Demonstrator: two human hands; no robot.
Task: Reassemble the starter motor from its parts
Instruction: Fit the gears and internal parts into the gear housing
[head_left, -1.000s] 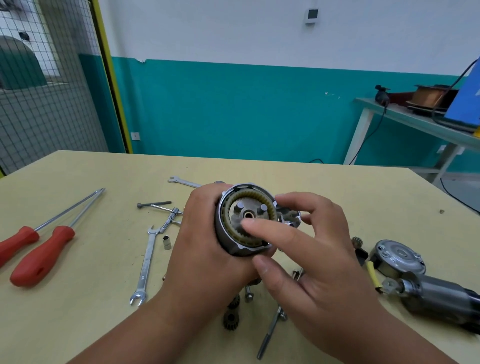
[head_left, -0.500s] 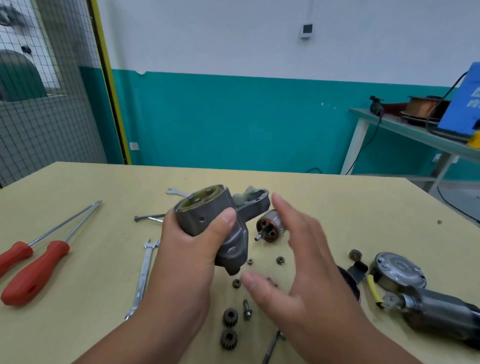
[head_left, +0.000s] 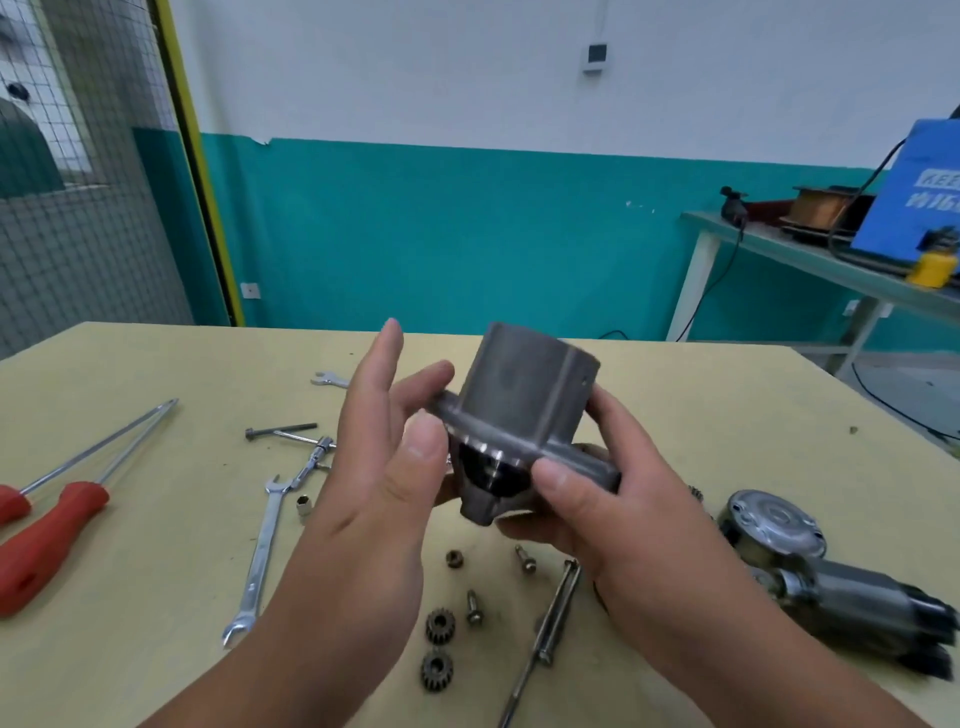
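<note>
I hold the grey starter housing (head_left: 524, 410) above the table, its cylindrical end pointing up and away from me. My right hand (head_left: 613, 499) grips its flange from the right, thumb on the near edge. My left hand (head_left: 384, 457) touches the flange's left side with thumb and fingers, the index finger straight up. Two small pinion gears (head_left: 439, 647) lie on the table below. The motor body with its round end cap (head_left: 779, 525) lies at the right.
On the yellow table (head_left: 130, 545) lie two red-handled screwdrivers (head_left: 47, 540), a spanner (head_left: 262, 551), a ratchet with a small socket (head_left: 311, 457), long bolts (head_left: 550, 623), loose screws and a nut (head_left: 454, 558). A side bench with a blue machine (head_left: 914, 192) stands at the far right.
The housing has been turned over, from open gear end facing me to closed end up. My right hand came back and took hold of its flange; my left hand loosened to a light hold.
</note>
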